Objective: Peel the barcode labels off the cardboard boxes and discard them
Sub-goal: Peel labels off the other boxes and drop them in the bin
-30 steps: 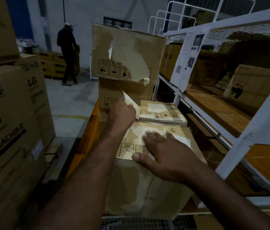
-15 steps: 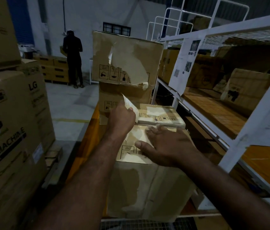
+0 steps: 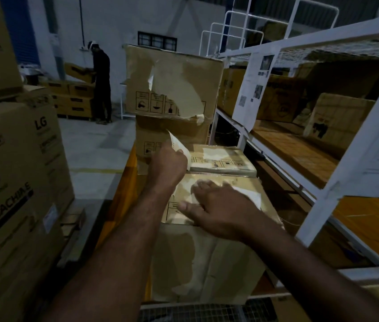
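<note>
A cardboard box (image 3: 207, 259) stands in front of me, its top torn pale where paper came off. My left hand (image 3: 167, 162) grips a peeled white label (image 3: 179, 144) and holds it up above the box's far left corner. Flat on the box top lies my right hand (image 3: 216, 210), fingers spread and blurred beside a white label remnant (image 3: 249, 196). Behind it lies a flatter box (image 3: 223, 160) with handling symbols. Further back two stacked boxes (image 3: 172, 89) show a large torn patch.
Big LG washing-machine cartons (image 3: 16, 182) stand on the left. A white metal rack (image 3: 318, 182) with boxes on orange shelves fills the right. A person in dark clothes (image 3: 101, 84) handles a box at the far wall. Wire mesh (image 3: 197, 312) lies at the bottom edge.
My right hand has slid a little across the box top. My left hand keeps the peeled label raised. The person at the back has turned to the cartons and lifted one.
</note>
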Demonstrator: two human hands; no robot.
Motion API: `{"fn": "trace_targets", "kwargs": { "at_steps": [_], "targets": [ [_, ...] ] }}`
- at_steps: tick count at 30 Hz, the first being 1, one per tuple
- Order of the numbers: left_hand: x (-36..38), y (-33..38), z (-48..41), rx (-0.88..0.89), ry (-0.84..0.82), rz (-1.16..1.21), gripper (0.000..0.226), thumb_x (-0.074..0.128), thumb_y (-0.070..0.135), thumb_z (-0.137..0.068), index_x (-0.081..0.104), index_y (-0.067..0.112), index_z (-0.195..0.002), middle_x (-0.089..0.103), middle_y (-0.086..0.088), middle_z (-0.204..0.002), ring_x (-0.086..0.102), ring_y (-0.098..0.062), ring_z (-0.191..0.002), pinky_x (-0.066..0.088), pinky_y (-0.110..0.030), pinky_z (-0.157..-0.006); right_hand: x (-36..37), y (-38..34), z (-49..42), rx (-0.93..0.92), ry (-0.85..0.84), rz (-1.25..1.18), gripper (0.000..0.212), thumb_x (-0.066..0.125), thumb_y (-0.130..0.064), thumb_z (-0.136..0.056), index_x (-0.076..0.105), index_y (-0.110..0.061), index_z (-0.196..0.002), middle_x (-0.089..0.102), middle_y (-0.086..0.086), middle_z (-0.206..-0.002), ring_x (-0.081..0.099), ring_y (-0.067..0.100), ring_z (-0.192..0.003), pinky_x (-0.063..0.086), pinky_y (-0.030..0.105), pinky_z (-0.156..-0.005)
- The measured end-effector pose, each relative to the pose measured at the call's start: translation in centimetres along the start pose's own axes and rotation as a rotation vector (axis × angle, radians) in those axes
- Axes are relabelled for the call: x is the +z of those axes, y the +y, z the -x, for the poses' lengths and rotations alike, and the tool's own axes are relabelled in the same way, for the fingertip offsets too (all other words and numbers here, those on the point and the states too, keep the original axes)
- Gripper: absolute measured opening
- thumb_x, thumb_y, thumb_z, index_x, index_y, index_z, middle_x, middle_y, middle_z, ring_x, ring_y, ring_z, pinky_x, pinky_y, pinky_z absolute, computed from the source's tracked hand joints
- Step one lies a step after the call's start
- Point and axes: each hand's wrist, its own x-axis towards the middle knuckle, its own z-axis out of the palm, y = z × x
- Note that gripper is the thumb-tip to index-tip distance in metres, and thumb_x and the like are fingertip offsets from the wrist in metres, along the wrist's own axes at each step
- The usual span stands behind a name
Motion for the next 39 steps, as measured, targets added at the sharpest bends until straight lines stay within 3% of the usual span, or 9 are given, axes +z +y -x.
{"fn": "trace_targets", "kwargs": {
  "at_steps": [6,12,17,21,26,30,33,35,39],
  "targets": [
    [0.3,0.1,0.2,-0.009,0.000,0.050,0.044,0.047,0.040,-0.083,0.054,0.021,-0.122,0.065,-0.008,-0.111,0.070,-0.033,-0.087,0.061,-0.045,-0.072,-1.0,1.0,5.0,0.018,-0.099,0.103,0.103,-0.012,-0.082,-0.071,0.015,-0.030,-0.156,0.012,-0.008,-0.164,0.010,0.007,-0.150,0.007,0.043,-0.122],
    [-0.2,0.1,0.5,-0.035,0.006,0.066,0.042,0.047,0.040,-0.084,0.056,0.020,-0.120,0.064,-0.007,-0.108,0.071,-0.029,-0.082,0.061,-0.043,-0.071,-0.6,0.3,-0.3,0.068,-0.030,0.061,0.116,-0.004,-0.088,-0.070,0.025,-0.015,-0.154,0.018,0.007,-0.164,0.015,0.019,-0.151,0.013,0.050,-0.121],
    [-0.7,0.1,0.3,-0.025,0.046,0.037,0.035,0.049,0.036,-0.086,0.057,0.013,-0.111,0.067,-0.006,-0.104,0.069,-0.027,-0.084,0.058,-0.040,-0.073,0.1,-1.2,0.9,-0.086,0.014,-0.027,0.106,0.001,-0.086,-0.076,0.030,-0.019,-0.153,0.021,0.004,-0.163,0.017,0.016,-0.150,0.013,0.042,-0.122],
    [-0.3,0.5,0.9,-0.017,0.025,0.080,0.038,0.051,0.033,-0.086,0.056,0.015,-0.119,0.064,-0.010,-0.110,0.068,-0.031,-0.090,0.061,-0.046,-0.072,-0.9,-0.4,3.8,-0.036,-0.065,0.047,0.096,-0.004,-0.078,-0.077,0.020,-0.029,-0.156,0.015,-0.007,-0.164,0.012,0.007,-0.149,0.007,0.037,-0.121],
    [-0.5,0.7,1.2,-0.027,-0.002,0.110,0.051,0.045,0.042,-0.077,0.055,0.019,-0.122,0.063,-0.009,-0.110,0.069,-0.029,-0.086,0.060,-0.044,-0.071,-1.8,1.0,0.7,0.056,-0.061,0.006,0.086,0.003,-0.071,-0.087,0.024,-0.024,-0.155,0.018,-0.003,-0.164,0.018,0.014,-0.149,0.020,0.037,-0.117],
    [-1.1,0.8,1.2,-0.011,-0.017,0.037,0.039,0.050,0.033,-0.091,0.054,0.015,-0.125,0.066,-0.007,-0.111,0.067,-0.028,-0.095,0.051,-0.035,-0.073,-0.3,0.0,-2.6,-0.011,0.072,-0.014,0.093,0.006,-0.083,-0.083,0.060,-0.018,-0.119,0.052,0.012,-0.142,0.050,0.026,-0.127,0.042,0.040,-0.096],
    [-1.2,0.4,0.8,-0.003,0.015,0.019,0.037,0.051,0.027,-0.096,0.053,0.011,-0.128,0.063,-0.010,-0.119,0.062,-0.032,-0.106,0.048,-0.034,-0.078,0.4,-1.7,-1.3,-0.136,0.093,-0.033,0.084,0.009,-0.082,-0.084,0.060,-0.018,-0.098,0.060,0.006,-0.120,0.057,0.018,-0.098,0.042,0.034,-0.077],
    [-1.1,0.4,0.9,0.002,0.023,0.051,0.035,0.052,0.027,-0.095,0.053,0.012,-0.127,0.062,-0.010,-0.120,0.062,-0.031,-0.105,0.055,-0.039,-0.081,0.1,-1.9,1.1,-0.206,0.085,-0.032,0.085,0.006,-0.079,-0.086,0.059,-0.020,-0.115,0.058,0.002,-0.131,0.057,0.018,-0.107,0.041,0.033,-0.087],
    [-1.0,0.8,1.5,0.016,-0.005,0.067,0.038,0.052,0.032,-0.092,0.053,0.017,-0.127,0.063,-0.008,-0.114,0.066,-0.029,-0.096,0.060,-0.046,-0.078,-1.5,0.0,2.9,-0.038,-0.010,-0.041,0.085,0.001,-0.072,-0.083,0.041,-0.034,-0.146,0.038,-0.011,-0.155,0.034,0.015,-0.142,0.021,0.037,-0.116]
  ]
}}
